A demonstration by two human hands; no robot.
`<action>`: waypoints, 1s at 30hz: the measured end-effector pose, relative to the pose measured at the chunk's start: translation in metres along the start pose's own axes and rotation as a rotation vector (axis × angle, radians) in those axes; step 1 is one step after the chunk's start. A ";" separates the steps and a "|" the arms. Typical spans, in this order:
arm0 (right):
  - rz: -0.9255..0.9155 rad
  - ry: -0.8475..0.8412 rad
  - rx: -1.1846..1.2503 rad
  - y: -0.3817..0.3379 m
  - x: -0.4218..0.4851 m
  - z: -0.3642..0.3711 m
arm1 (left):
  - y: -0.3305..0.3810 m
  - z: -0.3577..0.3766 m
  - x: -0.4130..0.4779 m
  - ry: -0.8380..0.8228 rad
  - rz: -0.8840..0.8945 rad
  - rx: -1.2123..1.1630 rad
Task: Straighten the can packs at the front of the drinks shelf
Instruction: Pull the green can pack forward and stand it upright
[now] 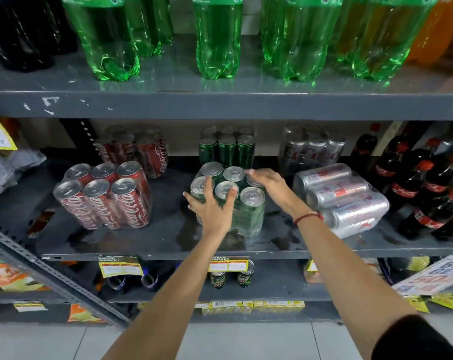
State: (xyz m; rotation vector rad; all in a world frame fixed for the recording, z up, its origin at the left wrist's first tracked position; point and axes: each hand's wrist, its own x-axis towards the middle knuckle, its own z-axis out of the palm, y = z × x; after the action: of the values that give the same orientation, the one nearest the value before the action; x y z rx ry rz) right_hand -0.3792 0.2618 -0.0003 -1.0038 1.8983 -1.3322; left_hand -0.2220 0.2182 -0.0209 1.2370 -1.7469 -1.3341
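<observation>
Big grey metal shelf unit [220,106] fills pretty much the whole view, with green plastic bottles [217,40] lined up on the upper level and the can packs on the middle shelf [168,245] below. On the far right of that shelf there's a cluster of dark cola bottles [428,193] with red caps. Next to them sits the silver can pack [342,198] — tipped over on its side, cans pointing left. On the left, the red cola pack [103,196] stands upright but turned a bit off square. In the middle, near the front edge, is the green can pack [230,198], upright in its shrink wrap and rotated slightly. Both hands are on it: the left hand [212,203] is spread flat against its front-left side with fingers up over the can tops, and the right hand [267,183] rests palm-down on the back-right cans — fingers apart on both, pressing rather than closed around anything. A red thread bracelet [307,218] sits on the right wrist.
</observation>
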 end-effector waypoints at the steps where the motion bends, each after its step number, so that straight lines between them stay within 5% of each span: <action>1: 0.000 0.074 0.047 0.006 -0.008 0.006 | 0.000 -0.006 0.009 -0.034 0.028 0.003; 6: -0.048 0.486 -0.038 0.010 -0.065 0.062 | 0.002 -0.037 0.072 -0.405 0.119 0.091; 9: -0.021 0.554 -0.090 -0.004 -0.095 0.102 | 0.014 -0.042 0.091 -0.584 0.108 0.096; 12: -0.090 0.568 -0.025 -0.007 -0.102 0.107 | 0.019 -0.043 0.098 -0.498 0.167 0.226; 15: -0.151 0.669 0.080 -0.009 -0.076 0.070 | 0.014 -0.038 0.068 -0.154 0.230 0.149; 18: -0.154 0.505 -0.053 -0.018 -0.028 0.029 | 0.005 -0.014 0.000 0.210 0.216 -0.053; 24: 0.028 -0.129 -0.190 -0.031 0.015 -0.001 | -0.012 0.023 -0.030 0.100 0.137 0.092; 30: 0.017 0.066 -0.194 -0.011 0.006 0.016 | -0.023 -0.038 0.019 -0.132 0.277 0.156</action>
State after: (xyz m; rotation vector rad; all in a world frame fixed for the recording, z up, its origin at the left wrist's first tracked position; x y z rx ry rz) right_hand -0.3667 0.2460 0.0049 -1.0464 2.1131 -1.2024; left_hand -0.1888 0.1851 -0.0322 0.9599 -2.0634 -1.1568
